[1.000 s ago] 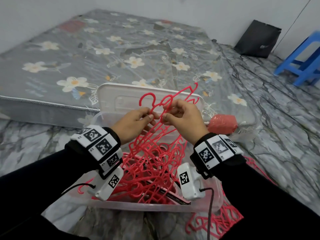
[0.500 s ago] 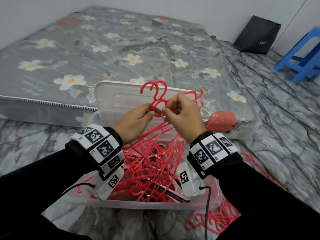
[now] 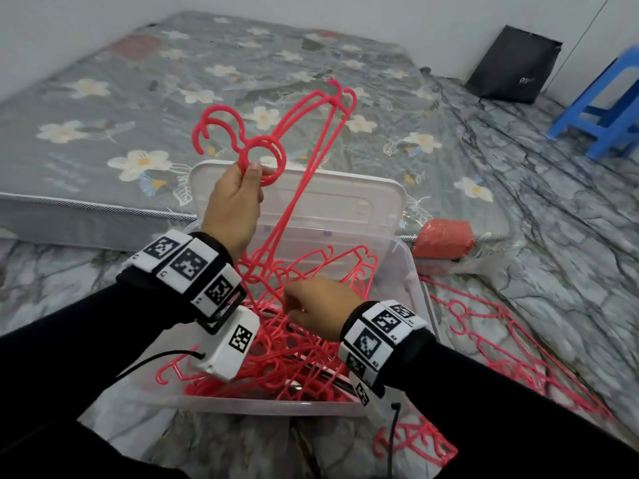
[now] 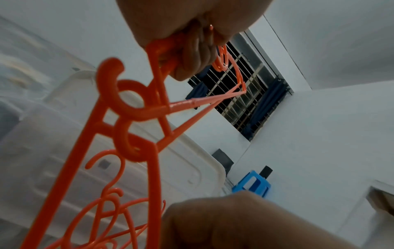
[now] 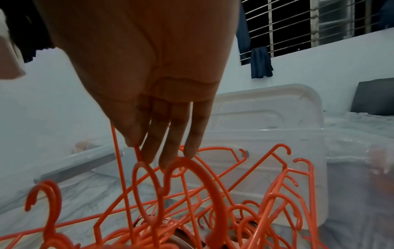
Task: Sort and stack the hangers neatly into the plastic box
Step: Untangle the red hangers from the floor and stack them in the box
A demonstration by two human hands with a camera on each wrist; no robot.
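my left hand (image 3: 232, 205) pinches the hooks of a few red hangers (image 3: 297, 157), raised above the plastic box (image 3: 408, 292) | my right hand (image 3: 320, 307) low inside the box, fingers (image 5: 170, 148) straight, tips touching hooks of the tangled hanger pile (image 3: 276, 354) | more hangers on the floor (image 3: 501, 344) right of the box

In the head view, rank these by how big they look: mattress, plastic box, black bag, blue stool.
1. mattress, by far the largest
2. plastic box
3. black bag and blue stool: look alike; the stool is cut off at the frame edge, so unranked.
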